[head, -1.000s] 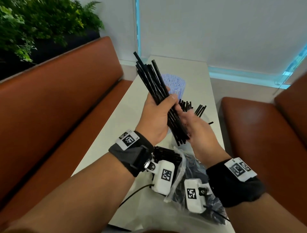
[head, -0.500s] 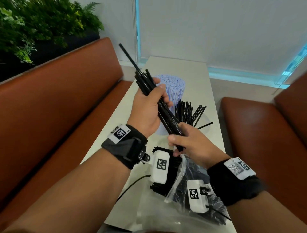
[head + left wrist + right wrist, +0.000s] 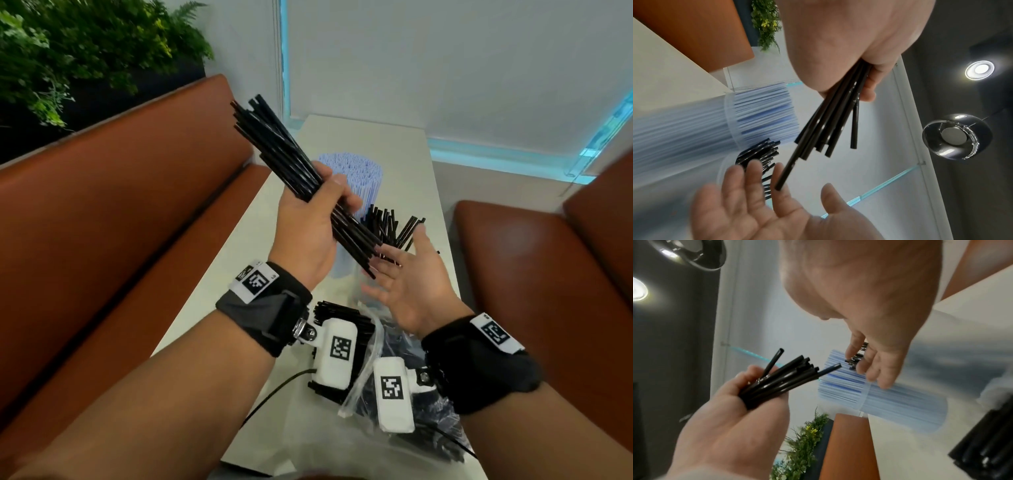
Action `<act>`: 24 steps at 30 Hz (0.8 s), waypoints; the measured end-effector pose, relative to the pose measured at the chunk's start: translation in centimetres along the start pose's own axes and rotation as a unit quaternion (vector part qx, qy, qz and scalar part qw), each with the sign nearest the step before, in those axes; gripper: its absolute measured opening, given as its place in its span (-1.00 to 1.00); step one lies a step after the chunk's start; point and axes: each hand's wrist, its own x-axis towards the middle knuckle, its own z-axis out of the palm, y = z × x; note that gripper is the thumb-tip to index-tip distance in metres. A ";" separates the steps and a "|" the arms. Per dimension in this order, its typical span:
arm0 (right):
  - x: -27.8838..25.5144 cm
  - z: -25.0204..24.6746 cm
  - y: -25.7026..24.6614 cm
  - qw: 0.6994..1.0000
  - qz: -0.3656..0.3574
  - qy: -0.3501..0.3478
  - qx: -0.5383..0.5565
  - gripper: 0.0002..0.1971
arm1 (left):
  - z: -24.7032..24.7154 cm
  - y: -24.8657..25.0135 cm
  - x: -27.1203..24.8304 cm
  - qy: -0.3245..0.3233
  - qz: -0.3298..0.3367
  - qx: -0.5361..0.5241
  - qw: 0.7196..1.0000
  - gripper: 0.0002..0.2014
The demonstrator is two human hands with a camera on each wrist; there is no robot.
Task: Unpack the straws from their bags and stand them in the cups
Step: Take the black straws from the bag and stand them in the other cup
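My left hand (image 3: 322, 212) grips a bundle of black straws (image 3: 281, 147) around its middle, tilted with the upper ends toward the far left. My right hand (image 3: 407, 284) is open, its palm facing the bundle's lower ends, and I cannot tell whether they touch. In the left wrist view the bundle (image 3: 830, 126) fans out of the fist toward the open right hand (image 3: 766, 203). Behind the hands stand a clear cup full of pale blue straws (image 3: 356, 174) and a clear cup holding black straws (image 3: 390, 222). A clear bag with more black straws (image 3: 435, 431) lies under my wrists.
The narrow pale table (image 3: 387, 137) runs away from me between two brown benches (image 3: 120, 219), (image 3: 548, 274). A wall and window sill close its far end. Green plants (image 3: 68, 51) stand behind the left bench. A black cable (image 3: 274, 394) trails near the bag.
My right hand has let go of the bundle's lower end and opened flat beneath it. The left hand has lifted and tilted the bundle further to the left.
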 end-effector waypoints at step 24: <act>1.0 -0.3 -1.3 0.857 -0.336 0.020 -0.391 -0.64 | -7.4 -3.0 -2.0 -0.293 0.098 0.774 0.553 -0.89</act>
